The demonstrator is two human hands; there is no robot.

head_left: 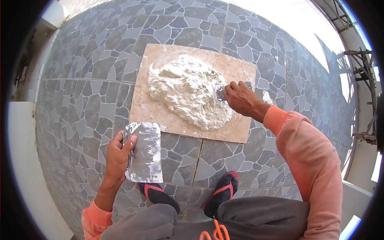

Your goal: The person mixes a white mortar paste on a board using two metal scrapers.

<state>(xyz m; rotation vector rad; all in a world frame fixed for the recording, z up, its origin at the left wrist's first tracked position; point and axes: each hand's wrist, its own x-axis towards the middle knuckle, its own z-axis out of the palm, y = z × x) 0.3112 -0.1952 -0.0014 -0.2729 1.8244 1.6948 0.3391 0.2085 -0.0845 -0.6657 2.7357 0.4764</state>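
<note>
A broad mound of wet white plaster [182, 90] lies on a square beige tile board [236, 134] on the floor. My right hand [242, 97] is closed around a small putty knife [220, 93], whose blade meets the mound's right side. My left hand [119, 154] grips a wide flat metal plastering blade [143, 154] by its left edge, thumb on its face. White smears streak that plate, mostly down its right side. It is held just in front of the board's near left corner, above my left foot.
Grey stone-patterned floor tiles [92, 116] surround the board. My feet in dark socks and red-strapped sandals [224, 190] stand close to its near edge. A white splash [267, 97] marks the floor at right. Low pale walls [28, 160] and metal scaffolding [362, 76] flank the area.
</note>
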